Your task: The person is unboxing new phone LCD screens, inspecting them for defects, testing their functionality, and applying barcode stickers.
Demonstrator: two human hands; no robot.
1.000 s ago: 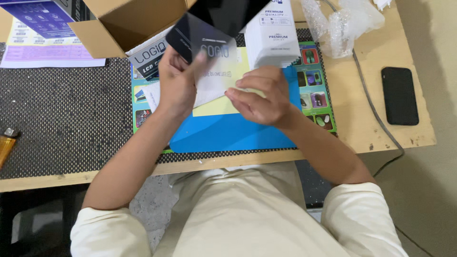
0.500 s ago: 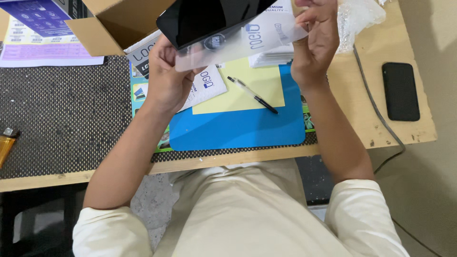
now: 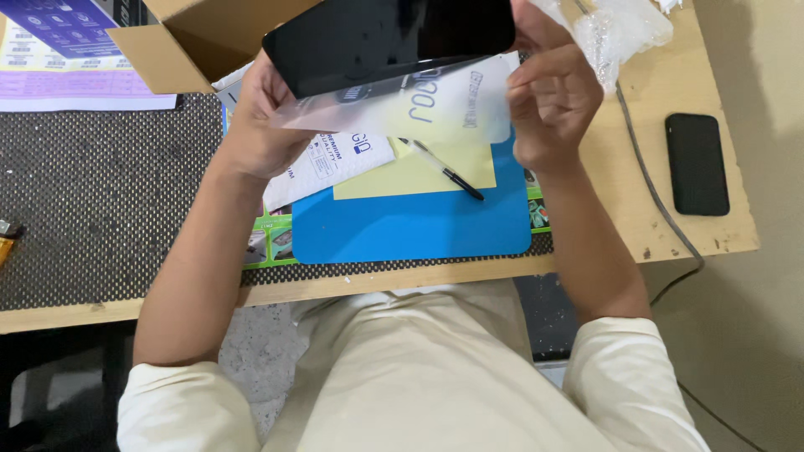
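Left hand [image 3: 255, 134] and right hand [image 3: 548, 105] grip the ends of a rigid, smooth, likely fragile dark tablet [image 3: 389, 38], its thin floppy film [image 3: 419, 109] hanging below, above the tabletop [image 3: 670, 243]

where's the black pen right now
In the head view the black pen lies diagonally on the yellow sheet atop the blue mat, between the two forearms, just below the clear film.

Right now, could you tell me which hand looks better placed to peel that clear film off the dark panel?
Probably the right hand: it pinches the clear film at its edge, while the left hand supports the dark panel.
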